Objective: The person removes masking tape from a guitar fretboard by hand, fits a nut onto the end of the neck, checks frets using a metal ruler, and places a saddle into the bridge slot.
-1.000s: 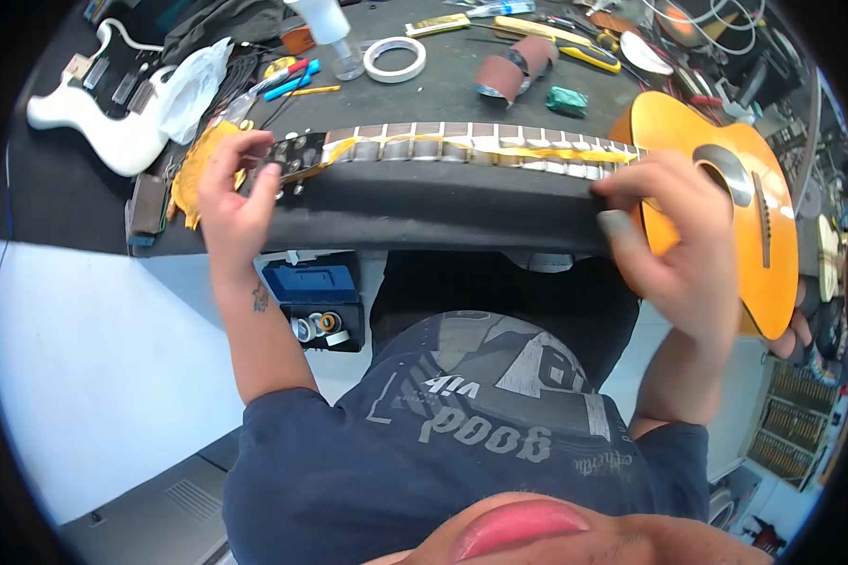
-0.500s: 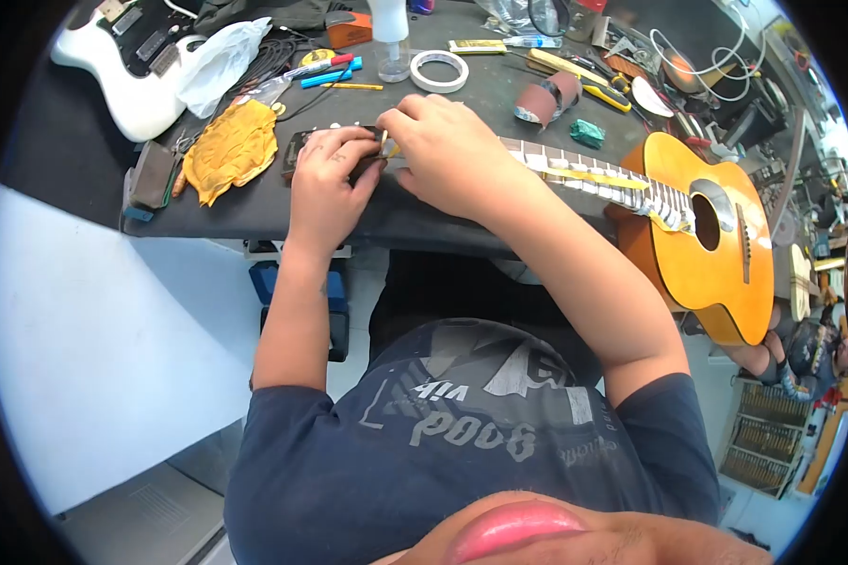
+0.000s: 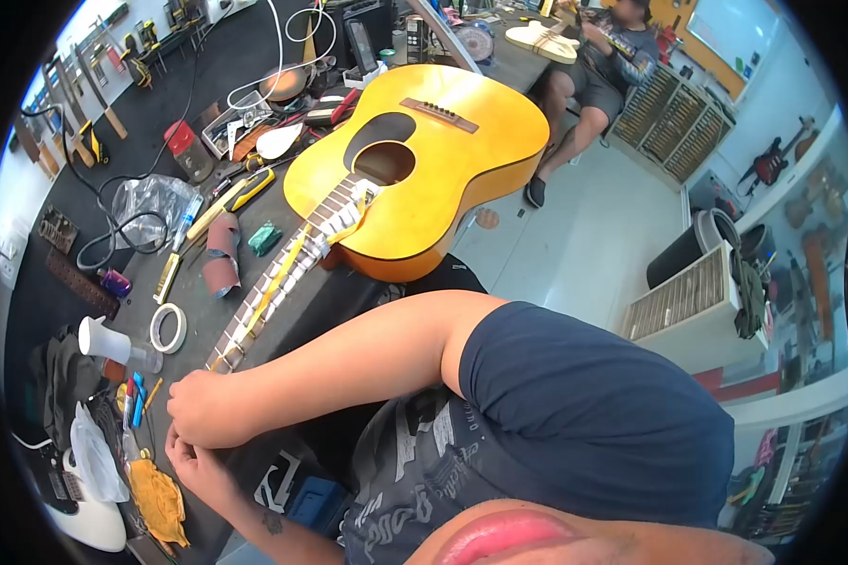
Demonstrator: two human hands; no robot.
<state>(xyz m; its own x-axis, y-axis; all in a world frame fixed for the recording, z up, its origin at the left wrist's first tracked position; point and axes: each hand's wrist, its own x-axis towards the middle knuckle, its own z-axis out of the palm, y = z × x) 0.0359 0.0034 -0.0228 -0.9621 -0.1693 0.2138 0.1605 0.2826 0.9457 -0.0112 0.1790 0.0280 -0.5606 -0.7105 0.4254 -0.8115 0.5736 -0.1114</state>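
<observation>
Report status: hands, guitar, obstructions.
Right hand, left hand together at neck's far end, grip hidden. Guitar face-up, pale strips along fretboard. Tape roll beside neck, clear of it.

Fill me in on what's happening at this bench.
Someone's right hand and left hand are close together at the far end of an acoustic guitar's neck, and they hide whatever they are touching there. The guitar lies face up, with a yellow strip and white pieces along its fretboard. Farther off, another person sits near a cream guitar body.
</observation>
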